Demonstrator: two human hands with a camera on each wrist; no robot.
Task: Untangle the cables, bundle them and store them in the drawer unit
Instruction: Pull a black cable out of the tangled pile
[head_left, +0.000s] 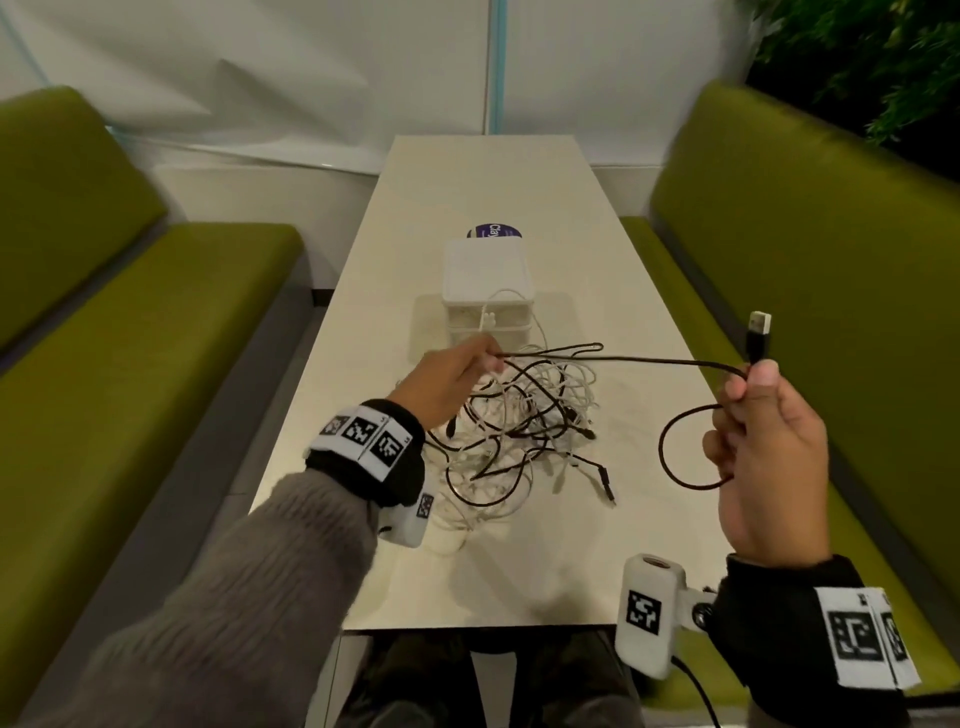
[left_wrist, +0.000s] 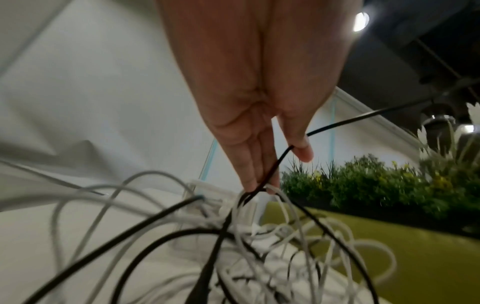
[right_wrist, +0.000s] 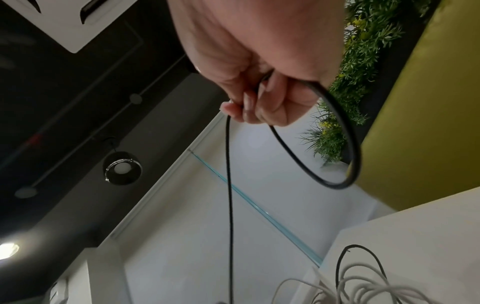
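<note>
**One black lead half out, the rest still knotted**

We are early in the job. On the table the drawer unit stands beyond the heap, and as far as we can tell its drawers are closed, with a white lead draped over its front; we see nothing stored in it.

Just in front of it the tangle of cables, white and black together, lies in one knotted pile. No finished bundle is in sight, so we judge that nearly all the untangling, bundling and storing is left.

The one piece under way is the black cable, stretched taut in the air between our two hands. Our right hand is curled round it, with one loop hanging below the fist and the USB plug standing up above the thumb. Our left hand pinches the same cable between thumb and nearly straight fingers, right over the pile, where it still runs into the knot.
</note>
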